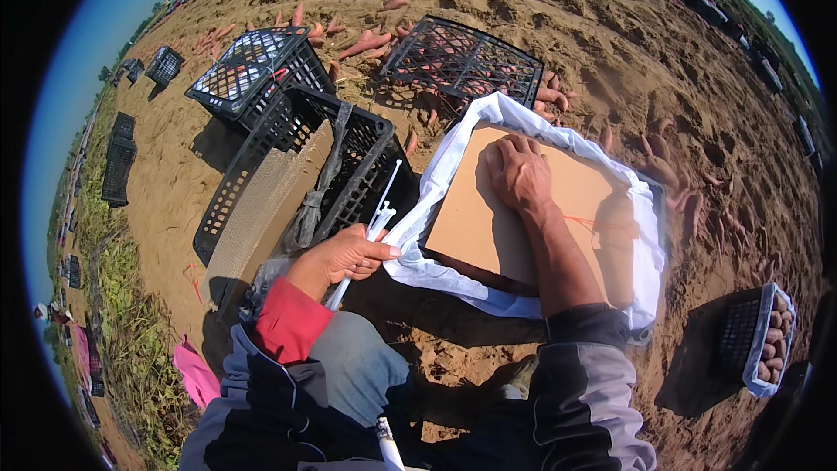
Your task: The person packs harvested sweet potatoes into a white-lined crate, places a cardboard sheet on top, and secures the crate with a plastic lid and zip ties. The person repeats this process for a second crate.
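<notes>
My left hand (353, 255) grips a bundle of white plastic cable ties (381, 219), their heads pointing up. Its thumb is at the corner of a white fabric liner (451, 281), and I cannot tell whether it pinches the cloth. The liner is draped over the rim of a crate in front of me. Inside it lies a flat brown cardboard sheet (467, 209), covering whatever is beneath. My right hand (521, 170) rests palm down on the far part of this sheet and grasps nothing. Red string (582, 221) shows on the cardboard beside my right forearm.
At left, an open black plastic crate (219, 216) holds stacked cardboard (268, 203). Behind it stands a lidded black crate (261, 72). Another black lattice (464, 55) sits among sweet potatoes (366, 44). A lined crate of sweet potatoes (775, 347) stands right. A cigarette (388, 448) juts up below.
</notes>
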`<control>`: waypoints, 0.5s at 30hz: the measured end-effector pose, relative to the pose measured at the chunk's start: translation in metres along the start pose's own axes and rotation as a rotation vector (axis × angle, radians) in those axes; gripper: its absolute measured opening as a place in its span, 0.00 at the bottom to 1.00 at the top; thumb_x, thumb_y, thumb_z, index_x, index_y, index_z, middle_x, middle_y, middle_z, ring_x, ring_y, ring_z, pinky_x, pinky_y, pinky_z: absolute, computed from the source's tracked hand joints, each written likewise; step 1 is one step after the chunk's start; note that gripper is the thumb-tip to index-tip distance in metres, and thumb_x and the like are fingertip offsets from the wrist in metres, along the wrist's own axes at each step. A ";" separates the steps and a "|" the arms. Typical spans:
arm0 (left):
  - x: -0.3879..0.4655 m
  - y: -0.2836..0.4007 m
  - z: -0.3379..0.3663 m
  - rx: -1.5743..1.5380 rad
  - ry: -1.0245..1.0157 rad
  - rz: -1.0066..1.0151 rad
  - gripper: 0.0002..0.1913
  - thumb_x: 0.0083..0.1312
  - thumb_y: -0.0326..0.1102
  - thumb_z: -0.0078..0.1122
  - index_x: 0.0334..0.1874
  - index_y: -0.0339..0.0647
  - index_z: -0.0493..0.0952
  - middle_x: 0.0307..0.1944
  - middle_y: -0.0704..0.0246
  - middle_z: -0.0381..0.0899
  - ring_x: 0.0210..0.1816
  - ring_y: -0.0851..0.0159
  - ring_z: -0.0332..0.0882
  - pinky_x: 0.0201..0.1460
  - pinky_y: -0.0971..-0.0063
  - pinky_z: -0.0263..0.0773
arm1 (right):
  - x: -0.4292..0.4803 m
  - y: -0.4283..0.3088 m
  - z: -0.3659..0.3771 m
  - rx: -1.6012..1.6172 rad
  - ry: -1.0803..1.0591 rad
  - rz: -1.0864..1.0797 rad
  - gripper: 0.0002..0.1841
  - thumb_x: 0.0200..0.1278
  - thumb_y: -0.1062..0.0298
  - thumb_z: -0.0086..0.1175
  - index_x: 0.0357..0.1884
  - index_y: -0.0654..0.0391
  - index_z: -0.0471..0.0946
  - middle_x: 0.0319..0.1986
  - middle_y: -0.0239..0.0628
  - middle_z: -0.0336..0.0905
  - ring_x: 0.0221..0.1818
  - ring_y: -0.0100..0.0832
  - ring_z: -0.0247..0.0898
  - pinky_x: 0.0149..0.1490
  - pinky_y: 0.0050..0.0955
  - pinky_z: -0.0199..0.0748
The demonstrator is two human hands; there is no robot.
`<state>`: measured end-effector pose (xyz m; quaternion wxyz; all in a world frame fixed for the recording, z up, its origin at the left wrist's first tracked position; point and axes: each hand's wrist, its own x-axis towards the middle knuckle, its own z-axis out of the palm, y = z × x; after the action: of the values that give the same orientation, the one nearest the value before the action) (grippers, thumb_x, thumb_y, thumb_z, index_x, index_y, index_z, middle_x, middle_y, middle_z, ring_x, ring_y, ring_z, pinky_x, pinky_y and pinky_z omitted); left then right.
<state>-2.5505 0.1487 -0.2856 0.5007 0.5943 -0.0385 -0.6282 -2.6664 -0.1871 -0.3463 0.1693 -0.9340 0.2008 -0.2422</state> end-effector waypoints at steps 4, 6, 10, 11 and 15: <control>-0.033 0.021 0.043 0.052 -0.010 0.084 0.13 0.70 0.32 0.75 0.34 0.42 0.75 0.19 0.80 0.67 0.14 0.83 0.57 0.17 0.83 0.47 | -0.002 0.000 -0.002 -0.017 0.010 -0.006 0.18 0.73 0.55 0.61 0.56 0.56 0.86 0.61 0.43 0.83 0.67 0.52 0.75 0.68 0.55 0.74; -0.040 0.026 0.063 0.040 -0.073 0.179 0.13 0.73 0.31 0.71 0.32 0.42 0.75 0.19 0.80 0.67 0.16 0.83 0.59 0.20 0.83 0.50 | -0.001 -0.006 0.002 -0.014 -0.007 -0.002 0.18 0.73 0.55 0.60 0.54 0.56 0.87 0.60 0.43 0.83 0.67 0.52 0.75 0.68 0.55 0.74; -0.068 0.062 0.103 0.122 0.135 0.474 0.16 0.71 0.38 0.75 0.27 0.43 0.77 0.21 0.80 0.71 0.19 0.83 0.58 0.22 0.81 0.50 | 0.000 -0.009 0.001 0.005 -0.078 0.003 0.17 0.73 0.56 0.59 0.54 0.56 0.87 0.59 0.45 0.84 0.66 0.52 0.76 0.67 0.54 0.74; -0.055 0.080 0.112 0.227 0.253 0.657 0.13 0.69 0.38 0.77 0.30 0.41 0.82 0.24 0.78 0.74 0.24 0.80 0.66 0.27 0.79 0.60 | 0.001 0.002 -0.019 -0.042 -0.083 0.025 0.17 0.73 0.56 0.59 0.53 0.57 0.87 0.57 0.45 0.85 0.64 0.52 0.77 0.66 0.54 0.75; 0.001 0.104 0.076 0.547 0.435 0.635 0.12 0.66 0.39 0.78 0.34 0.39 0.84 0.27 0.76 0.78 0.29 0.75 0.74 0.34 0.76 0.69 | 0.009 -0.005 -0.033 0.072 -0.192 0.047 0.17 0.73 0.57 0.58 0.49 0.60 0.88 0.47 0.47 0.89 0.54 0.54 0.84 0.61 0.49 0.80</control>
<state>-2.5491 0.0555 -0.1972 0.4896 0.7811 -0.2766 -0.2713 -2.6752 -0.1944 -0.3132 0.2269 -0.9412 0.1968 -0.1544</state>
